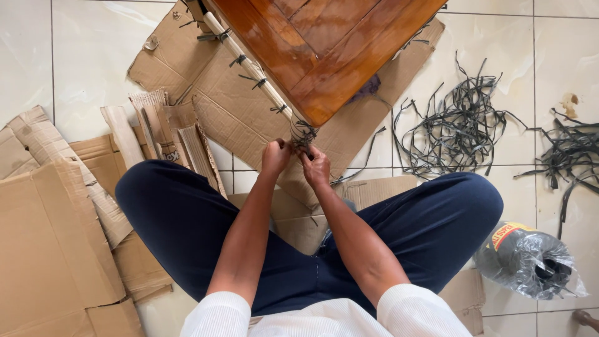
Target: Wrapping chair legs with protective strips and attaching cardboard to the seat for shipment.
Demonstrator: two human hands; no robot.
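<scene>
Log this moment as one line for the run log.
left hand: gripping strap | right hand: gripping strap | at: table corner | nearby: cardboard

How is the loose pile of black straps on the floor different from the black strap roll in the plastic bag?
The loose strap pile lies spread out in a tangle of cut lengths on the bare tile, in the open. The bagged strap roll is wound tight and compact, wrapped in clear plastic, and sits beside the person's knee. The pile lies near the wooden table, farther from the person than the roll. Both are dark, narrow strapping on the tile floor.
</scene>
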